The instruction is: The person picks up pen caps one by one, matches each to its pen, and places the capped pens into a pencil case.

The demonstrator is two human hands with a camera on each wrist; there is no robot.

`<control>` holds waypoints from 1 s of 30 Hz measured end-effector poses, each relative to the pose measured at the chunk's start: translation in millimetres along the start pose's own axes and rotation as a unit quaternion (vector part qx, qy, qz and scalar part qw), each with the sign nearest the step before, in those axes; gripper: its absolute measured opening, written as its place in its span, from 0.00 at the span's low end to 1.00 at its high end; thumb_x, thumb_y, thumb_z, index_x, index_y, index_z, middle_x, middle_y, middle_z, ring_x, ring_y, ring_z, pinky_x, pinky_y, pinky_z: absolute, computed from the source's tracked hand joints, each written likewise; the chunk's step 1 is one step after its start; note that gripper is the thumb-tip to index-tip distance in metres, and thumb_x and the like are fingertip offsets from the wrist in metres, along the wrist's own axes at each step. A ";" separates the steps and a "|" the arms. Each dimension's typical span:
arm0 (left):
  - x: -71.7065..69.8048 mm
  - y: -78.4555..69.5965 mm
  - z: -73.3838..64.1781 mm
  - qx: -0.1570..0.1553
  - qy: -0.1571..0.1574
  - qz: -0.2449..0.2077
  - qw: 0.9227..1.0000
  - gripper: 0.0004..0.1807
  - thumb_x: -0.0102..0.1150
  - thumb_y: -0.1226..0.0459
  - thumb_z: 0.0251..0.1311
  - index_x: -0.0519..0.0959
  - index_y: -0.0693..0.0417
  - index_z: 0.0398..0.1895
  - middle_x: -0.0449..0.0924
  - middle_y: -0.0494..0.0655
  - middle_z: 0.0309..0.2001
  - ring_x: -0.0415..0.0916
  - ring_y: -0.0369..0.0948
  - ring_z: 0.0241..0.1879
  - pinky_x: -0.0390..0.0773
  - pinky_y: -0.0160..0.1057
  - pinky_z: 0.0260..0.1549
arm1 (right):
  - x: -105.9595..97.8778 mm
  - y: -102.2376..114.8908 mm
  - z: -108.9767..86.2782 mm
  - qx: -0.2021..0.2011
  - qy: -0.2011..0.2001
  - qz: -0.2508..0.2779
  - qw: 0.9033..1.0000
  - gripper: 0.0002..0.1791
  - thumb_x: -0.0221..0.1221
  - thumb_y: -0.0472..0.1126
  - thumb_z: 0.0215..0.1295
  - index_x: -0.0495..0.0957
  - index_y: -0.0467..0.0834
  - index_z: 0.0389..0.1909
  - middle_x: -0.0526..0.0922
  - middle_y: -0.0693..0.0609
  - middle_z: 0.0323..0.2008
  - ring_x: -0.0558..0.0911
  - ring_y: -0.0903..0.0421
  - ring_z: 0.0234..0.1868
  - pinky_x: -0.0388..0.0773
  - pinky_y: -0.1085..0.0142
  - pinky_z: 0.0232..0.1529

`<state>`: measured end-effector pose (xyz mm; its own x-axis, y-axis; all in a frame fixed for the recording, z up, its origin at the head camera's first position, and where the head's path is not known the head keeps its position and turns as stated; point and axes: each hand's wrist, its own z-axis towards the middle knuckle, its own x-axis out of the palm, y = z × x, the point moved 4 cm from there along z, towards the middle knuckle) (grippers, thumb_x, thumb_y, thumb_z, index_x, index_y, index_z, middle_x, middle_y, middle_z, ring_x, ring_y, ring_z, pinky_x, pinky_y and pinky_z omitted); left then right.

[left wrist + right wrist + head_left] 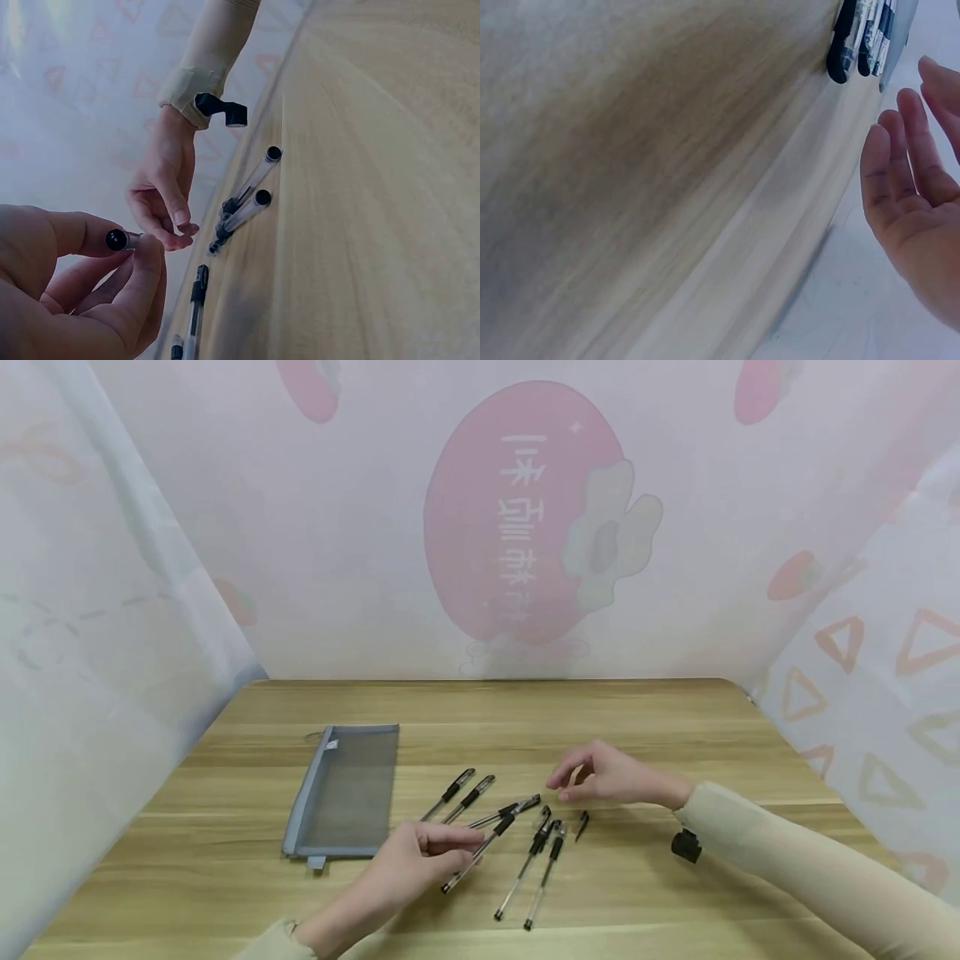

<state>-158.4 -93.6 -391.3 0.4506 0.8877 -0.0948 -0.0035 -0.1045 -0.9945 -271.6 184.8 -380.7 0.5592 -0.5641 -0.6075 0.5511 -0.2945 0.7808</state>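
Note:
My left hand [420, 860] pinches a clear-barrelled black gel pen [486, 847] near its black tail end, between thumb and fingers. In the left wrist view, the round black end of this pen [117, 239] pokes out between the fingertips. My right hand [607, 774] is held over the table to the right of the pens, its fingers loosely bent and nothing between them. Below it lies a small black pen cap [582, 826]. Two gel pens [546, 872] lie side by side just right of the held one. More gel pens [471, 797] lie beyond the left hand, partly hidden by it.
A grey mesh zip pouch [348, 793] lies flat on the wooden table [600, 710] at the left, beside the left hand. Printed fabric walls [360, 527] enclose the table's back and sides. A black wrist camera [686, 845] sticks out under the right sleeve.

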 end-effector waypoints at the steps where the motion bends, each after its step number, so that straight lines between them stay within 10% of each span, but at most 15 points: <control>1: -0.5 1.6 -1.2 -0.004 -0.003 -0.008 1.000 0.14 0.65 0.66 0.62 0.84 0.58 0.51 0.81 0.52 0.54 0.81 0.45 0.47 0.81 0.33 0.42 | 1.5 -0.2 0.7 0.000 0.005 -0.001 1.000 0.11 0.68 0.33 0.60 0.85 0.36 0.44 0.84 0.43 0.42 0.83 0.49 0.41 0.83 0.53 0.43; 30: -8.1 6.7 -7.2 -0.011 0.004 -0.077 0.997 0.17 0.61 0.67 0.66 0.80 0.65 0.55 0.80 0.60 0.53 0.79 0.51 0.52 0.79 0.36 0.48 | 18.7 -8.4 16.0 0.004 0.063 -0.033 0.998 0.06 0.69 0.34 0.60 0.87 0.43 0.38 0.85 0.52 0.39 0.82 0.57 0.39 0.83 0.59 0.43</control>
<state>-155.6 -104.8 -396.9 0.4511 0.8905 0.0588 0.0855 0.0225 -0.9961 -275.6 164.4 -396.3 0.5955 -0.4431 -0.6700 0.5837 -0.3343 0.7399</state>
